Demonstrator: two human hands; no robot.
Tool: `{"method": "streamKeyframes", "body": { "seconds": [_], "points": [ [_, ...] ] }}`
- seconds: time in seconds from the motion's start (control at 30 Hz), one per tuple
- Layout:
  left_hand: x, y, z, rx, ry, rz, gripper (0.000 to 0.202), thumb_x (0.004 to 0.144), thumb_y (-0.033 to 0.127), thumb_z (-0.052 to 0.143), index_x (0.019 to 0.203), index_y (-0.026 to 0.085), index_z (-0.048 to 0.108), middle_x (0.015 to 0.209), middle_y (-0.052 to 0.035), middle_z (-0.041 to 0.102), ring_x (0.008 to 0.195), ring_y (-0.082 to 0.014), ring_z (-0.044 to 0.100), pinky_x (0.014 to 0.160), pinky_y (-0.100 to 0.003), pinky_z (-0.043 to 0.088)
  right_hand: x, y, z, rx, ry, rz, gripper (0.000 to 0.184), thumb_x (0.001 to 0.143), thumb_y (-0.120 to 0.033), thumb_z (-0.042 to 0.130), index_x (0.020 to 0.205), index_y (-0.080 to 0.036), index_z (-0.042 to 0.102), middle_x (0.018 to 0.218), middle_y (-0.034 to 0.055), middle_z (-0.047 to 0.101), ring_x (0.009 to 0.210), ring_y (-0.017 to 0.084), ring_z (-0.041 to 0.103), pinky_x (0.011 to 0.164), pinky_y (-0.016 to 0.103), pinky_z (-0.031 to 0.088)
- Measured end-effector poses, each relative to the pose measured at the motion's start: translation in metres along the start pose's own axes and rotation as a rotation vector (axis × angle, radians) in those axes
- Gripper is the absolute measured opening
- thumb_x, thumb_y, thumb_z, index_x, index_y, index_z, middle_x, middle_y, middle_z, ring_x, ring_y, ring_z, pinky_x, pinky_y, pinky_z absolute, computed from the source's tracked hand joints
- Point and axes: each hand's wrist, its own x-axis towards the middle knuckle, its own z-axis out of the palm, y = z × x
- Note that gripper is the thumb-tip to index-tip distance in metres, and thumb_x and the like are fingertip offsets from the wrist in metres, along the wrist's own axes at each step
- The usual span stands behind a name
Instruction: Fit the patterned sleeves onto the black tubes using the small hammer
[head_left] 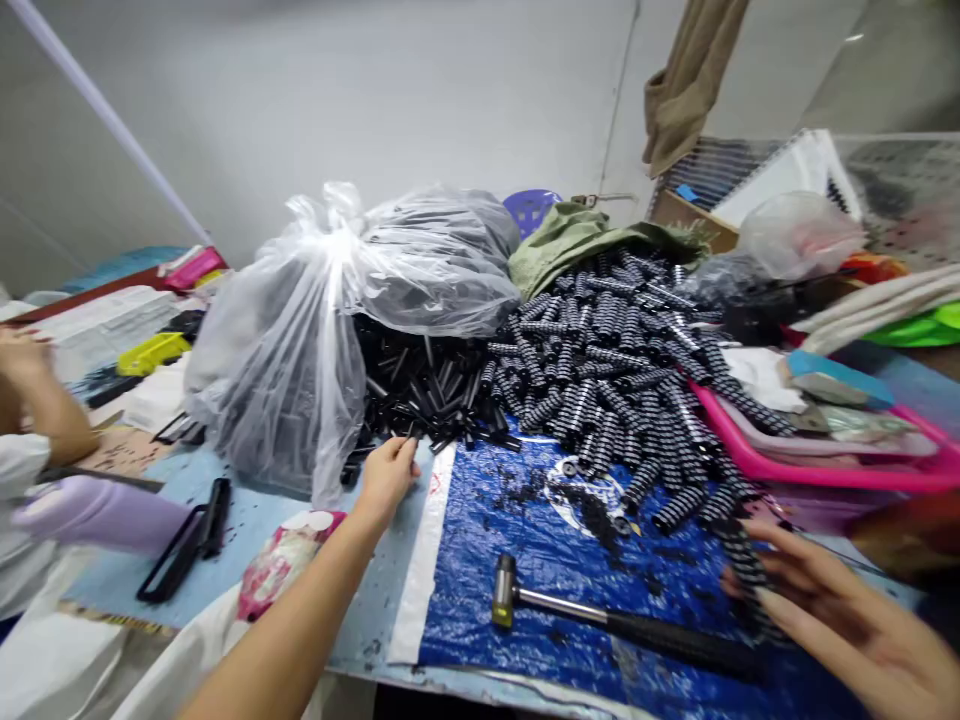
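My left hand is closed in a pinch at the front edge of a heap of smooth black tube-like pieces. What its fingertips hold, if anything, is too small to make out. At the lower right, my right hand is curled round a ribbed black-and-white tube, slightly blurred. A large pile of similar ribbed tubes spreads across the back of the blue plastic sheet. In front of the pile lies a hammer with a black grip and a small two-faced head.
A tied clear plastic bag bulges behind my left hand. A pink-rimmed tray stands right of the pile. To the left are a purple bottle, a black clip-like part and another person's arm. Black scraps litter the sheet.
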Motion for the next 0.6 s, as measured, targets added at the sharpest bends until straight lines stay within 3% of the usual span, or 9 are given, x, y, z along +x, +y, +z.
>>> {"method": "streamKeyframes", "body": {
  "seconds": [0.07, 0.13, 0.2, 0.27, 0.37, 0.47, 0.6],
  "points": [
    [-0.020, 0.008, 0.004, -0.087, -0.035, 0.005, 0.040, 0.079, 0.056, 0.055, 0.083, 0.016, 0.058, 0.064, -0.0010, 0.060, 0.054, -0.0148, 0.052, 0.050, -0.025, 0.040, 0.000, -0.028, 0.030, 0.468, -0.116, 0.353, 0.040, 0.095, -0.052, 0.048, 0.125, -0.031, 0.064, 0.089, 0.0104, 0.072, 0.072, 0.024, 0.071, 0.063, 0.038, 0.057],
    [-0.045, 0.018, 0.010, -0.202, -0.094, 0.010, 0.043, 0.077, 0.058, 0.057, 0.091, 0.017, 0.056, 0.069, 0.0005, 0.062, 0.048, -0.0120, 0.049, 0.047, -0.024, 0.039, 0.009, -0.050, 0.063, 0.774, -0.064, 0.563, 0.044, 0.093, -0.061, 0.050, 0.102, -0.021, 0.066, 0.074, 0.0048, 0.063, 0.058, 0.015, 0.061, 0.055, 0.029, 0.050],
    [-0.072, 0.027, 0.017, -0.384, -0.170, -0.046, 0.041, 0.074, 0.053, 0.065, 0.093, 0.018, 0.054, 0.072, 0.0020, 0.064, 0.045, -0.0095, 0.046, 0.045, -0.022, 0.038, 0.020, -0.065, 0.091, 0.952, -0.053, 0.682, 0.045, 0.090, -0.062, 0.057, 0.096, -0.018, 0.062, 0.072, 0.0002, 0.057, 0.054, 0.009, 0.052, 0.051, 0.022, 0.042],
    [-0.098, 0.032, 0.024, -0.531, -0.231, -0.181, 0.041, 0.067, 0.046, 0.072, 0.092, 0.019, 0.054, 0.072, 0.0019, 0.065, 0.048, -0.0113, 0.051, 0.046, -0.022, 0.041, 0.028, -0.075, 0.109, 1.032, -0.079, 0.730, 0.051, 0.086, -0.066, 0.060, 0.095, -0.016, 0.060, 0.074, -0.0003, 0.056, 0.055, 0.007, 0.050, 0.052, 0.020, 0.040],
    [-0.128, 0.034, 0.033, -0.634, -0.283, -0.316, 0.038, 0.065, 0.045, 0.075, 0.080, 0.018, 0.053, 0.063, 0.0027, 0.062, 0.043, -0.0108, 0.048, 0.045, -0.022, 0.040, 0.029, -0.086, 0.119, 1.018, -0.166, 0.762, 0.055, 0.082, -0.070, 0.063, 0.090, -0.016, 0.057, 0.070, -0.0026, 0.052, 0.048, 0.005, 0.043, 0.045, 0.018, 0.034],
    [-0.146, 0.034, 0.043, -0.641, -0.285, -0.270, 0.042, 0.071, 0.053, 0.075, 0.075, 0.017, 0.055, 0.057, 0.0036, 0.057, 0.038, -0.0061, 0.038, 0.043, -0.019, 0.034, 0.026, -0.092, 0.119, 1.019, -0.195, 0.750, 0.058, 0.083, -0.074, 0.059, 0.093, -0.017, 0.056, 0.064, -0.0059, 0.047, 0.042, 0.003, 0.033, 0.039, 0.016, 0.028],
    [-0.164, 0.040, 0.058, -0.542, -0.308, -0.136, 0.045, 0.077, 0.061, 0.069, 0.081, 0.016, 0.064, 0.060, 0.0006, 0.059, 0.041, -0.0071, 0.038, 0.042, -0.020, 0.030, 0.026, -0.098, 0.118, 1.063, -0.140, 0.705, 0.055, 0.086, -0.073, 0.055, 0.104, -0.020, 0.058, 0.061, -0.0075, 0.044, 0.040, 0.004, 0.030, 0.037, 0.016, 0.026]
  ]
}}
